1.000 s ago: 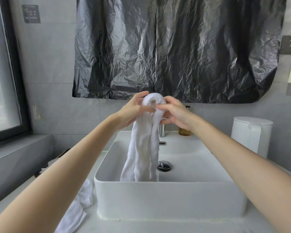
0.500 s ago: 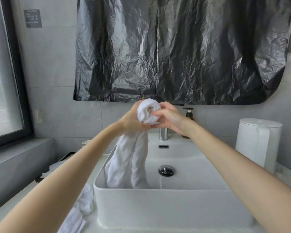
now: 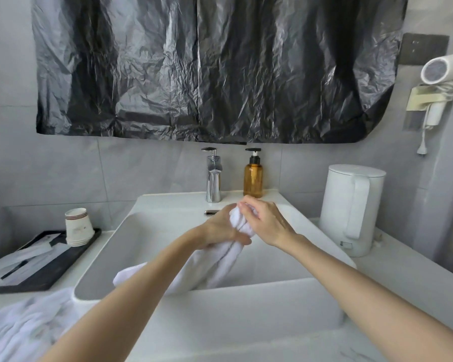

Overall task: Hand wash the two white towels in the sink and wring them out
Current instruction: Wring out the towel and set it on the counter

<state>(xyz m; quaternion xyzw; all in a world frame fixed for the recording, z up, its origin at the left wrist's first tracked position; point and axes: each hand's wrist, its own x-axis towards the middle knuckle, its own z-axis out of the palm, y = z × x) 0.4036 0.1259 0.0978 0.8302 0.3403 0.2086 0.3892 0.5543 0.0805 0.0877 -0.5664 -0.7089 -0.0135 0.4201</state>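
Observation:
A white towel [image 3: 215, 267], gathered lengthwise into a thick bundle, hangs over the white rectangular sink [image 3: 246, 307]. My left hand [image 3: 220, 228] grips the bundle just below its top end. My right hand [image 3: 266, 222] grips the top end right above the left. The towel's lower part droops into the basin towards the left and my left forearm hides some of it. A second white towel [image 3: 24, 327] lies crumpled on the counter at the sink's left front corner.
A chrome faucet [image 3: 213, 176] and an amber pump bottle [image 3: 253, 176] stand on the sink's back ledge. A white kettle [image 3: 351, 207] is at the right. A black tray [image 3: 37, 262] with stacked paper cups [image 3: 77, 227] sits left. Black plastic sheet [image 3: 207, 66] covers the wall above.
Both hands have come down with the towel's top end, from above the faucet to just over the basin. The hanging part has swung left and now lies lower in the sink.

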